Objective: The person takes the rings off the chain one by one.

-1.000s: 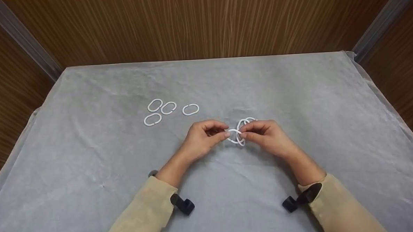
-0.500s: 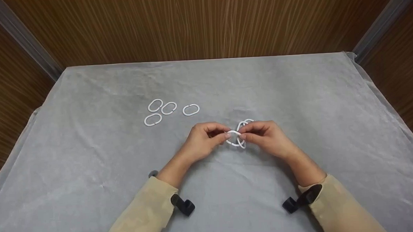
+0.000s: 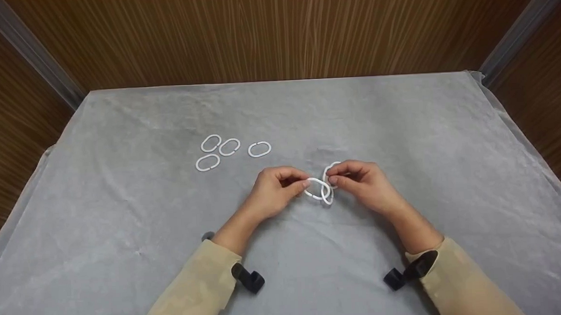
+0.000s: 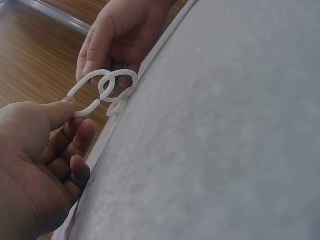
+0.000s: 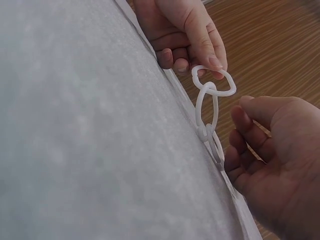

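White chain (image 5: 199, 112) now off right fingers (image 5: 244, 121)

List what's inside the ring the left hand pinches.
One end of a second white ring loops through the pinched ring; grey cloth shows through the opening in the head view. The left hand covers part of the pinched ring, hiding that stretch.

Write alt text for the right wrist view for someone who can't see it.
A left hand pinches a white ring linked to other white rings, near a gray cloth. The right hand is close by, fingers loosely curled and holding nothing. Brown wood grain shows behind.
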Motion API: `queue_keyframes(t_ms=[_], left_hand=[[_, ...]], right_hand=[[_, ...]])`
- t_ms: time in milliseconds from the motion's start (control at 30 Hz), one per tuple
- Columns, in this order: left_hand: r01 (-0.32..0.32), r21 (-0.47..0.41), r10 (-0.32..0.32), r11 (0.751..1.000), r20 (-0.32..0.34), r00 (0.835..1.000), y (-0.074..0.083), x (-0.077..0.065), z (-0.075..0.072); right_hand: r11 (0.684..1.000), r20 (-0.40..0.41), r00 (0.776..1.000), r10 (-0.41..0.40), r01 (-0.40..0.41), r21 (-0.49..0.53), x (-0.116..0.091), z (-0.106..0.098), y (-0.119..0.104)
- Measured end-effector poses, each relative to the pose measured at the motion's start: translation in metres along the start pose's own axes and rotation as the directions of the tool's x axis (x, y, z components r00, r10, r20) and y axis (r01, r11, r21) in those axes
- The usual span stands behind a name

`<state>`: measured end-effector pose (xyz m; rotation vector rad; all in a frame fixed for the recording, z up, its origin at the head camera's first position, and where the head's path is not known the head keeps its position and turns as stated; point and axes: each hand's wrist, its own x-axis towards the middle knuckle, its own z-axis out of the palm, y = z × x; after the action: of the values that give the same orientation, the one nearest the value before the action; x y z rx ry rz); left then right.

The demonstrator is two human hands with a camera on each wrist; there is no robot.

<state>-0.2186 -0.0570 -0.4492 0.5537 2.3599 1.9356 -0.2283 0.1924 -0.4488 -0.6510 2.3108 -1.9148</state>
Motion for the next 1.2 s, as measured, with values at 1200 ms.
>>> queue_keyframes(t_ms=[1200], left_hand=[[0.003, -0.137, -0.01, 0.991, -0.046, 0.999, -0.0001, 0.0006, -0.0004]], right_hand=[[0.977, 0.031, 0.999, 0.03, -0.023, -0.21, -0.0006, -0.0008, 0.0015]])
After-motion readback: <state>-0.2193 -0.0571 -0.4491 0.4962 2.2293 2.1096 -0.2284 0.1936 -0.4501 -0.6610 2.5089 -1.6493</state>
